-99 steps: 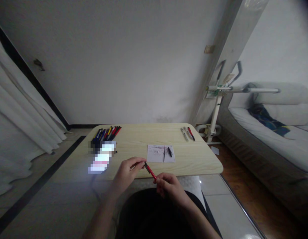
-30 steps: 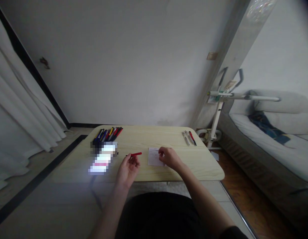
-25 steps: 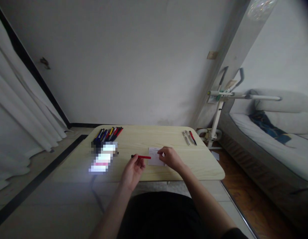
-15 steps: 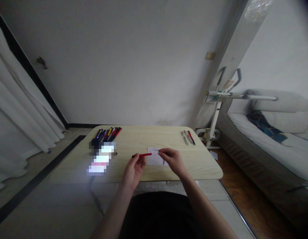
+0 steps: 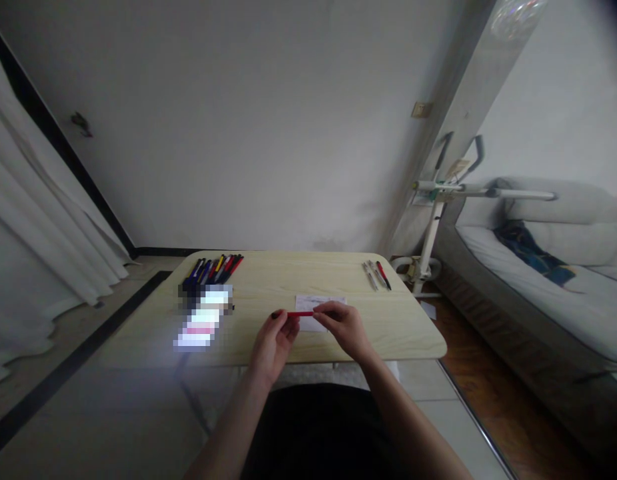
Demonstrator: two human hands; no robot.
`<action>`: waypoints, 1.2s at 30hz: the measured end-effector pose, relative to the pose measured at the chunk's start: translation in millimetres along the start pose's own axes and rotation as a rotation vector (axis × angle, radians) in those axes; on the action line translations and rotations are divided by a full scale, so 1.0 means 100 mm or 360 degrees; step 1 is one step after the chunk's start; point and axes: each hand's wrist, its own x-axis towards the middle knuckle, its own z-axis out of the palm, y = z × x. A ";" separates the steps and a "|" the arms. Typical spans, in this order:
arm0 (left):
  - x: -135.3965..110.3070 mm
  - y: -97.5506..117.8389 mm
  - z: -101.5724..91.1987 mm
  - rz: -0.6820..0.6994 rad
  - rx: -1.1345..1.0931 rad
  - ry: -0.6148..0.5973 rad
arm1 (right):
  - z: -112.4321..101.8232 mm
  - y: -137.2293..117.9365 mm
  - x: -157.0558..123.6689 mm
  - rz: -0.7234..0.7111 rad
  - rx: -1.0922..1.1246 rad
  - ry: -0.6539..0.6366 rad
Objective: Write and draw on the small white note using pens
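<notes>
A red pen [image 5: 299, 313] with a black end lies level between my two hands, just above the near part of the light wooden table [image 5: 268, 280]. My left hand [image 5: 274, 340] pinches its left, black end. My right hand [image 5: 342, 325] has its fingertips closed on the pen's right end. Directly behind the pen, a small white sheet of paper [image 5: 313, 303] lies flat on the table, partly hidden by my right hand.
A row of several coloured pens [image 5: 213, 268] lies at the table's far left, next to a blurred patch [image 5: 203, 317]. A few more pens [image 5: 376, 273] lie at the far right. An exercise machine [image 5: 433, 220] and a sofa [image 5: 548, 267] stand to the right.
My right hand left the paper and came to the pen's right end. My left hand carried the red pen rightwards, level, until both hands met on it.
</notes>
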 end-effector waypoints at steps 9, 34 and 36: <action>-0.01 -0.03 -0.01 -0.0179 -0.0030 0.0028 | -0.02 -0.05 -0.03 0.0084 0.0218 -0.0130; 0.25 0.06 -0.01 -0.0272 -0.0305 0.0039 | -0.14 0.13 -0.29 0.0247 0.0373 -0.0087; 0.27 0.02 -0.01 -0.0217 -0.0232 0.0012 | 0.02 -0.01 -0.32 0.0219 0.0352 -0.0279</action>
